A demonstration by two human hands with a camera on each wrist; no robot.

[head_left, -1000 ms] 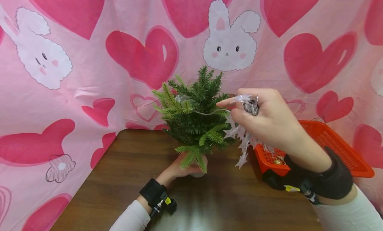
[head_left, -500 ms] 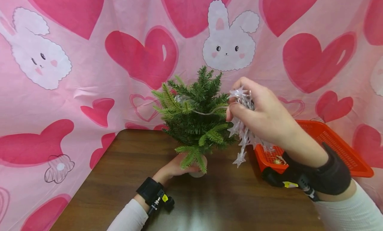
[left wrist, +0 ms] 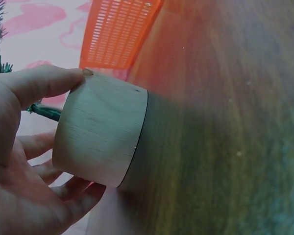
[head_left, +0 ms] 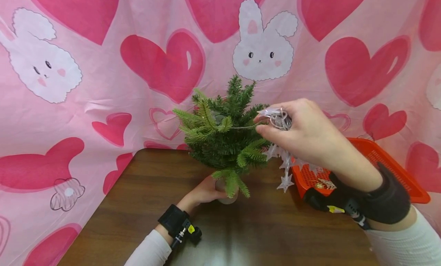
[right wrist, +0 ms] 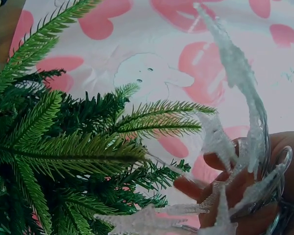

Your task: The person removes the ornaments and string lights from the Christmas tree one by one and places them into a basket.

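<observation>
A small artificial Christmas tree (head_left: pixel 220 147) stands on the table, its round wooden base (left wrist: pixel 103 129) showing pale in the left wrist view. My left hand (head_left: pixel 203 190) grips that base, thumb on the upper edge and fingers round the far side. At the tree's right side, my right hand (head_left: pixel 304 132) pinches a bunched string of clear star lights (head_left: pixel 285 181). Several stars dangle below the palm. From the fingertips a thin wire (head_left: pixel 242 127) runs left across the tree's front into the branches. In the right wrist view, star pieces (right wrist: pixel 147 220) hang close to the green branches (right wrist: pixel 78 156).
An orange-red plastic basket (head_left: pixel 389 170) sits at the right, partly behind the right forearm, with small gold ornaments (head_left: pixel 324 184) inside. The dark wooden table (head_left: pixel 144 204) ends at the back against a pink curtain (head_left: pixel 213 67) printed with hearts and rabbits.
The tree has turned slightly on its base, its front branches shifting right. My right hand has shifted slightly left, and the wire across the front now looks straighter. The left hand keeps its grip.
</observation>
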